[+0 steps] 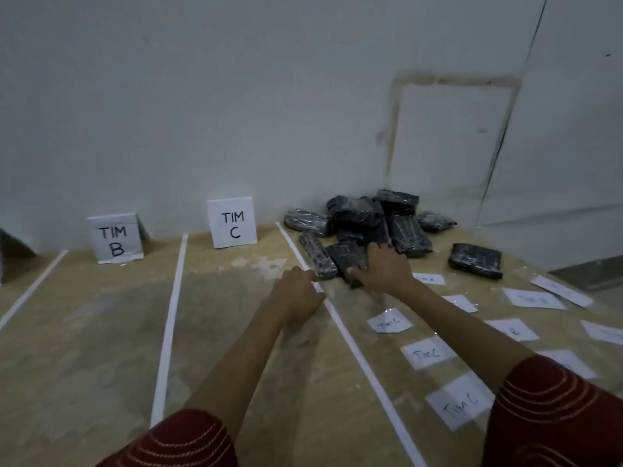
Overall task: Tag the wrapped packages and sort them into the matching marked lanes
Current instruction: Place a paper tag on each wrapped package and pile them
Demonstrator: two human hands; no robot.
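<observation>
A heap of black wrapped packages (367, 214) lies on the floor by the far wall, right of the lanes. My right hand (384, 267) reaches onto the nearest package (344, 257), its fingers spread over the top and the thumb at the near edge. Beside it lies a long package (317, 254) against the white lane line. My left hand (296, 294) hovers over that white line, its fingers curled with nothing visible in them. White paper tags marked TIM C (389, 320) lie on the floor to my right. The TIM C sign (232, 222) and the TIM B sign (115, 239) stand at the wall.
White tape lines (168, 328) split the tan floor into lanes running toward the wall. A single black package (476, 261) lies apart at the right. More tags (532, 298) are scattered at the right. A dark object (13, 247) stands at the far left.
</observation>
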